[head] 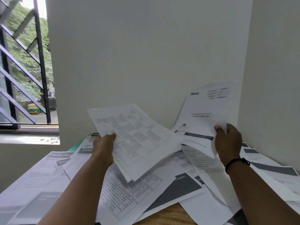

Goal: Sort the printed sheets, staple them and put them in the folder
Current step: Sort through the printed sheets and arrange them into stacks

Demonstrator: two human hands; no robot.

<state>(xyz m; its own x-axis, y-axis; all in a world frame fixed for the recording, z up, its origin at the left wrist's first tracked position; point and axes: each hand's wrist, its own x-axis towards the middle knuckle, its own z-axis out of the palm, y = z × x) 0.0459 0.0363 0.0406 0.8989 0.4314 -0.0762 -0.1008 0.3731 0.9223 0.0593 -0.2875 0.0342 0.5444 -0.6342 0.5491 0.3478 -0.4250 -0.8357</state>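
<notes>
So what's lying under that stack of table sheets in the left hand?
Under the raised stack of table sheets gripped by the left hand, another table-printed sheet lies on overlapping loose sheets. What lies beneath those is covered.

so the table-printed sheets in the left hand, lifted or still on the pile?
Lifted: the left hand grips the table-printed sheets above the pile.

Both hands raised, arms outstretched: left hand (103, 147) and right hand (227, 142) each pinching paper.
</notes>
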